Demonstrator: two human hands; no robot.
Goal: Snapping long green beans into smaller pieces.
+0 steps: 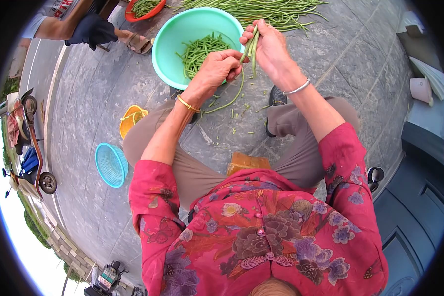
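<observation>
My right hand [272, 44], with a silver bangle at its wrist, holds a small bundle of long green beans [254, 48]. My left hand [216, 68], with a gold-coloured bangle, pinches one bean of the bundle between thumb and fingers. The tail of a bean [238, 92] hangs in a curve to the floor. Below and beside my hands stands a wide turquoise basin [166, 55] with short cut bean pieces [203, 50] in it. A large pile of whole long beans [266, 13] lies on the floor beyond.
Bean scraps [246, 109] are scattered on the stone floor. A red bowl of beans [148, 13] stands near a seated person's sandalled foot [138, 41]. To the left are a yellow container [131, 116] and a blue basket [111, 164]. A wooden stool [246, 161] shows under me.
</observation>
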